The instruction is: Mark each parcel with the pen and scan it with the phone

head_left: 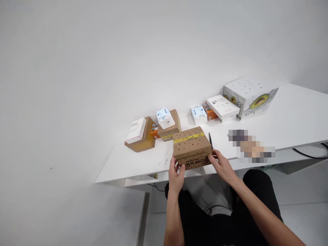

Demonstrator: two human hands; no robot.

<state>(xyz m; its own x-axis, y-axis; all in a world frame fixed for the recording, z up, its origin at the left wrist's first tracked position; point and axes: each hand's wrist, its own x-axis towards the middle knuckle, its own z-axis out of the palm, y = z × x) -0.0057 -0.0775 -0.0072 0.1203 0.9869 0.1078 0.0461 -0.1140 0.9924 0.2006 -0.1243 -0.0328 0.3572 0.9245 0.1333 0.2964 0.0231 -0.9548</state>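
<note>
A brown cardboard box (191,146) with small holes and a strip of yellow tape across its top stands at the near edge of the white table (143,160). My left hand (176,174) grips its lower left corner, fingers curled on the front face. My right hand (222,164) holds the lower right corner from the side. A dark scissors or pen (210,139) lies on the table just right of the box, behind my right hand.
Further back stand two more brown boxes (142,140) (170,128) with small white packs on top, tissue packs (199,114), an orange pack (211,112), a flat white box (222,107) and a large white avocado-print box (249,97). A blurred patch (251,147) lies right. Cables hang under the table.
</note>
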